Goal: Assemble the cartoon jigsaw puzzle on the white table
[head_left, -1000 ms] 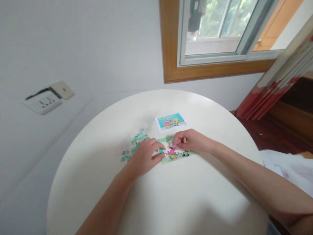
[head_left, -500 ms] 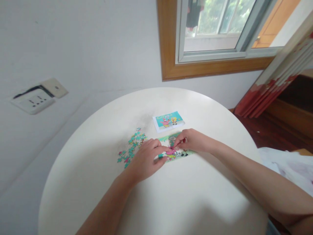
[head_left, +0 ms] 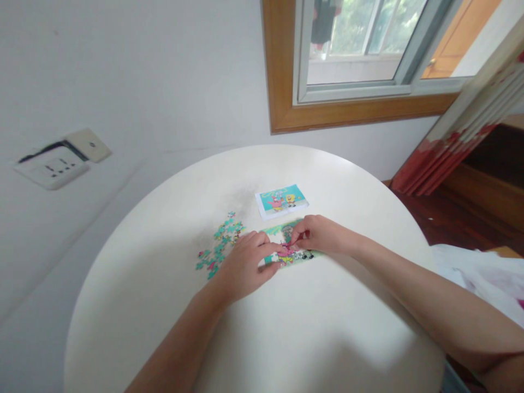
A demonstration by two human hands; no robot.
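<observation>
1. Partly hidden, the puzzle [head_left: 297, 252] lies flat near the middle of the table [head_left: 286, 338], with both hands over its middle, so only its green edges and some pink and dark patches show
2. Whether a loose piece sits under the fingertips is too small and blurred to tell
3. Left hand [head_left: 244, 265] rests palm down on the puzzle's left end, fingers curled close together, thumb and forefinger pressed on the pink part; if they pinch anything, it cannot be told
4. Right hand [head_left: 321, 234] lies on the puzzle's far edge, fingers bent and drawn together, tips touching the board close to the left fingertips
5. Loose pieces [head_left: 219, 251], small, teal and knobbed, lie scattered just left of the left hand
6. Box [head_left: 281, 200], a flat rectangle with a teal cartoon lid and white sides, sits just beyond the puzzle
7. Table is round, smooth and cream-white, its near edge cut off by the frame
</observation>
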